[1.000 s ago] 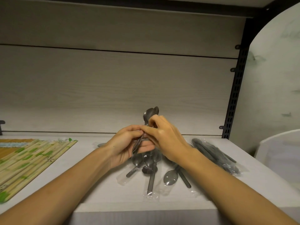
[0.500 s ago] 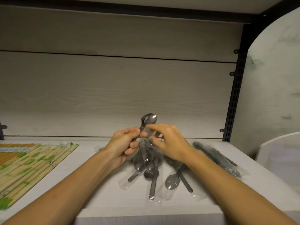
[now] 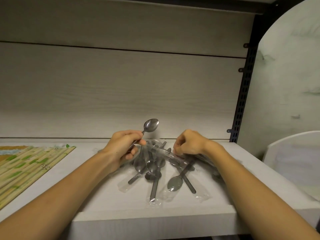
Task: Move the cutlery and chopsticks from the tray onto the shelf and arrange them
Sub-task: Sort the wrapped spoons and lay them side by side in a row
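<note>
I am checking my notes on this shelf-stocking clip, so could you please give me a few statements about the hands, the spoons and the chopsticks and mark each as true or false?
1. The left hand grips a spoon with its bowl pointing up. True.
2. The right hand is raised well above the shelf, holding a fork. False: it is down at the pile of wrapped cutlery, fingers curled into the clear wrapping.
3. The chopsticks lie on the shelf to the left of the pile. True.
4. The pile sits in a tray. False: it lies directly on the shelf board.
5. The cutlery in the pile is in clear plastic sleeves. True.
</note>
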A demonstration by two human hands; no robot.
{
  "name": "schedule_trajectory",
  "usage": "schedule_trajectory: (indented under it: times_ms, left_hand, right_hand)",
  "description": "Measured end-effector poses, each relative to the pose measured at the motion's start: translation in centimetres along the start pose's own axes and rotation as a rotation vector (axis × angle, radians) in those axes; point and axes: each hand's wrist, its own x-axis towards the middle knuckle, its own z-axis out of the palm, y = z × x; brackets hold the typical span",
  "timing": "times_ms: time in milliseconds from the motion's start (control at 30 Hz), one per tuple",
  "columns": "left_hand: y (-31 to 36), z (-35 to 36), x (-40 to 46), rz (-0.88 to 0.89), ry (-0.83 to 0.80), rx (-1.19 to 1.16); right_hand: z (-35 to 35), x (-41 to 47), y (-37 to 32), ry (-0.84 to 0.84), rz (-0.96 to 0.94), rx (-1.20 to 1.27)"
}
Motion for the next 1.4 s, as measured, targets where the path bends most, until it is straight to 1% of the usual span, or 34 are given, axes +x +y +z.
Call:
schedule_trajectory:
  times_ms: [267, 433, 567, 633, 767, 867, 967, 1033, 1100, 1200, 1333, 1400]
  left_hand:
    - [-0.6, 0.7, -0.2, -0.016, -0.103, 0.149]
    - [-0.6, 0.8, -0.2, -0.011, -0.105, 0.139]
    - [-0.6, 0.7, -0.1, 0.006, -0.094, 0.121]
    - [-0.6, 0.7, 0.0, 0.018, -0.084, 0.101]
    - [-0.5, 0.5, 0.1, 0.038, -0.078, 0.046]
    - [-0.5, 0.5, 0.0, 0.030, -0.093, 0.035]
    - [-0.3, 0.6, -0.1, 0.017, -0.100, -0.041]
    - [0.0, 0.5, -0.1, 0.008, -0.101, -0.127]
    - [0.2, 0.5, -0.1, 0.003, -0.106, -0.209]
    - [0.2, 0.4, 0.0, -0.005, -0.109, -0.288]
    - [0.4, 0.6, -0.2, -0.012, -0.117, -0.337]
    - [0.4, 0.7, -0.2, -0.019, -0.122, -0.341]
  right_hand:
    - [0.1, -0.4, -0.6, -0.105, 0.050, 0.013]
    - [0.4, 0.1, -0.8, -0.200, 0.103, 0.000]
    - [0.5, 0.4, -0.5, -0.188, 0.138, 0.052]
    - [0.4, 0.4, -0.5, -0.132, 0.141, 0.138]
    - [-0.1, 0.3, -0.8, 0.120, 0.151, 0.311]
    - [-0.3, 0.3, -0.9, 0.202, 0.186, 0.442]
    - [-0.7, 0.3, -1.2, 0.263, 0.250, 0.607]
    - [-1.1, 0.0, -1.5, 0.262, 0.276, 0.796]
    - [-1.4, -0.2, -2.0, 0.201, 0.284, 0.974]
    - [-1.2, -0.4, -2.8, 0.146, 0.247, 1.157]
    - [-0.7, -0.8, -3.6, 0.110, 0.138, 1.212]
    - [-0.5, -0.9, -3.7, 0.075, 0.123, 1.120]
